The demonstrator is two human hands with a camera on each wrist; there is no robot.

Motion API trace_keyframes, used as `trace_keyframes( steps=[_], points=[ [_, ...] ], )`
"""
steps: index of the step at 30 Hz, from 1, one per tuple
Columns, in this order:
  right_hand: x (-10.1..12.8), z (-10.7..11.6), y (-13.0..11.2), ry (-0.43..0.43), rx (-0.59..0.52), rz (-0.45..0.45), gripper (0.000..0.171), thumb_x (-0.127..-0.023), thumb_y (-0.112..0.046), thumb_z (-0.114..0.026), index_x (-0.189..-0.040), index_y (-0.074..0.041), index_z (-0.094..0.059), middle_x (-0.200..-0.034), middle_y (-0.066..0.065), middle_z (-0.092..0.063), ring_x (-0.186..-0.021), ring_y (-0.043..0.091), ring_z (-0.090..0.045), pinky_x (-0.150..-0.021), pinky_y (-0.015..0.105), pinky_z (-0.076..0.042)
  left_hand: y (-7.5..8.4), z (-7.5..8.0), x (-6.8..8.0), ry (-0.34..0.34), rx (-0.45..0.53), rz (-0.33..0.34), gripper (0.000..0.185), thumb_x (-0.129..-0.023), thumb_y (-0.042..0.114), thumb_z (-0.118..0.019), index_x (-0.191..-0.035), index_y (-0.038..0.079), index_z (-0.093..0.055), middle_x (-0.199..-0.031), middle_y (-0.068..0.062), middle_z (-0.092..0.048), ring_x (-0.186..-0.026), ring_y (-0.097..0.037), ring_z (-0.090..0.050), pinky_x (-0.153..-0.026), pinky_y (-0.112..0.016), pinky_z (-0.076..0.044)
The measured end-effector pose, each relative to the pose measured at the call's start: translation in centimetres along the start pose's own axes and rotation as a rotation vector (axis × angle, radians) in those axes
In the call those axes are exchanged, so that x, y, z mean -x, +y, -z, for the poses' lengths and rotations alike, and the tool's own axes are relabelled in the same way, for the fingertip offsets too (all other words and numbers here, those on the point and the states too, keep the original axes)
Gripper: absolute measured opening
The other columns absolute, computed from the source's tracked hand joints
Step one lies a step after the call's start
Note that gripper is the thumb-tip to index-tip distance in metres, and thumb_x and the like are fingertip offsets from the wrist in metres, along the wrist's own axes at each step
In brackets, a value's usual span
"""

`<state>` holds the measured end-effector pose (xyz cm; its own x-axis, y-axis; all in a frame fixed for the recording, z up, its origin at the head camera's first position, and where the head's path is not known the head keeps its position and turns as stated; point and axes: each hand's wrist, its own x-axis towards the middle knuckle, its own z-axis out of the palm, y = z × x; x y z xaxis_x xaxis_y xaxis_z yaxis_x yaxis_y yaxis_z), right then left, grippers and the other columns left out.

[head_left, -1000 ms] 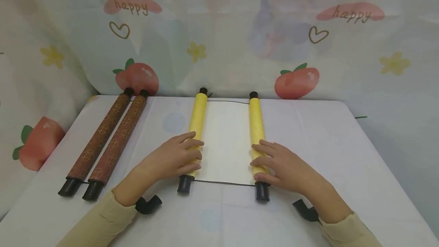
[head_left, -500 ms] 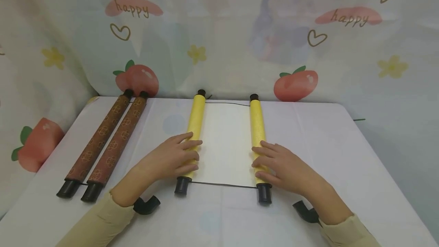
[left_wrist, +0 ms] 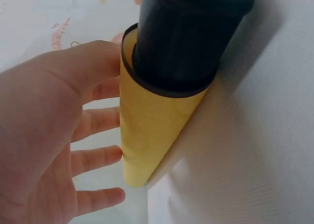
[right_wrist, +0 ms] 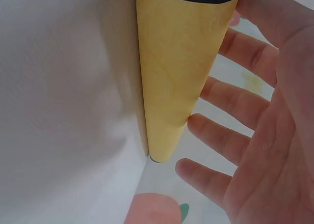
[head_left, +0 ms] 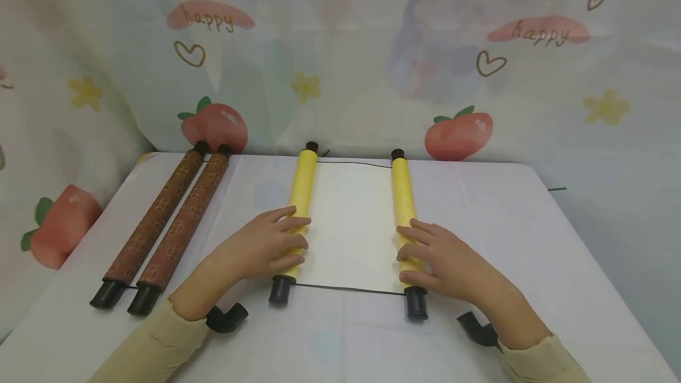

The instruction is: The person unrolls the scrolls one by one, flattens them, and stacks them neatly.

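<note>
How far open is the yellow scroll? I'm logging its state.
Partly unrolled: the yellow scroll shows a white sheet spread between two yellow rollers, with the left hand and right hand resting on one each.

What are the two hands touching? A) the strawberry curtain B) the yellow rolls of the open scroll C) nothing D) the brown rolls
B: the left hand rests on the left yellow roll and the right hand on the right yellow roll, white paper spread between; the brown rolls lie untouched.
</note>
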<state>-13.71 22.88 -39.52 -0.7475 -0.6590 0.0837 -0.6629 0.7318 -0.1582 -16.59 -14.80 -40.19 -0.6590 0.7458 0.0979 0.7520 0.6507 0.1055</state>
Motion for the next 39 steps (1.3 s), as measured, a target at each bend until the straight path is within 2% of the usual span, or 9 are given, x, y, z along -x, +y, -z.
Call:
trace_keyframes(
  steps=[5,9,12,17,24,29,39],
  points=[
    [0.23,0.02,0.08,0.003,-0.015,-0.008,0.026,-0.085,-0.043,-0.076,-0.103,-0.025,-0.072,-0.141,0.011,-0.058,-0.139,0.039,-0.043,-0.109,0.054,-0.039,-0.08,-0.07,0.03,0.001,0.008,0.000,0.022,-0.096,0.041,-0.064,-0.106,0.024,-0.073,-0.141,-0.006,-0.058,-0.139,-0.039,-0.042,-0.113,-0.051,-0.036],
    [0.35,-0.01,0.24,0.005,-0.017,-0.003,0.036,-0.086,-0.043,-0.076,-0.117,-0.025,-0.073,-0.143,0.010,-0.056,-0.139,0.040,-0.043,-0.109,0.054,-0.039,-0.17,-0.06,0.04,-0.002,0.009,0.005,0.023,-0.096,0.042,-0.064,-0.106,0.024,-0.073,-0.140,-0.007,-0.058,-0.139,-0.039,-0.043,-0.113,-0.051,-0.036],
    [0.38,0.03,0.35,-0.004,-0.017,-0.009,0.040,-0.086,-0.044,-0.076,-0.121,-0.026,-0.073,-0.145,0.010,-0.055,-0.139,0.039,-0.042,-0.109,0.054,-0.039,-0.19,-0.05,0.03,-0.009,0.008,0.011,0.023,-0.095,0.042,-0.064,-0.107,0.024,-0.073,-0.140,-0.007,-0.058,-0.138,-0.039,-0.044,-0.113,-0.051,-0.036],
    [0.30,0.04,0.53,-0.013,-0.015,-0.026,0.034,-0.085,-0.044,-0.077,-0.112,-0.024,-0.075,-0.146,0.010,-0.054,-0.140,0.038,-0.042,-0.110,0.054,-0.039,-0.22,-0.03,0.08,-0.012,-0.004,0.027,0.023,-0.095,0.041,-0.065,-0.109,0.026,-0.075,-0.144,-0.007,-0.055,-0.139,-0.037,-0.042,-0.113,-0.051,-0.035],
    [0.32,-0.04,0.68,-0.021,-0.023,-0.042,0.032,-0.086,-0.048,-0.075,-0.108,-0.025,-0.073,-0.146,0.010,-0.054,-0.141,0.038,-0.041,-0.110,0.054,-0.038,-0.52,-0.07,0.13,0.011,0.002,0.029,0.020,-0.095,0.043,-0.065,-0.102,0.026,-0.073,-0.144,-0.008,-0.055,-0.139,-0.038,-0.042,-0.113,-0.050,-0.036],
    [0.25,0.05,0.76,-0.011,-0.006,-0.035,0.028,-0.086,-0.046,-0.075,-0.105,-0.026,-0.072,-0.144,0.011,-0.055,-0.139,0.039,-0.043,-0.109,0.055,-0.039,-0.64,0.09,0.17,0.023,0.007,0.029,0.019,-0.094,0.041,-0.066,-0.101,0.025,-0.071,-0.142,-0.009,-0.057,-0.138,-0.039,-0.043,-0.113,-0.050,-0.036],
    [0.33,0.22,0.73,0.010,0.015,-0.014,0.030,-0.085,-0.038,-0.078,-0.110,-0.023,-0.077,-0.143,0.012,-0.057,-0.137,0.041,-0.045,-0.108,0.055,-0.040,-0.66,0.43,0.24,-0.016,-0.015,0.048,0.026,-0.094,0.039,-0.066,-0.115,0.025,-0.075,-0.144,-0.008,-0.055,-0.138,-0.038,-0.044,-0.111,-0.052,-0.037]
  ],
)
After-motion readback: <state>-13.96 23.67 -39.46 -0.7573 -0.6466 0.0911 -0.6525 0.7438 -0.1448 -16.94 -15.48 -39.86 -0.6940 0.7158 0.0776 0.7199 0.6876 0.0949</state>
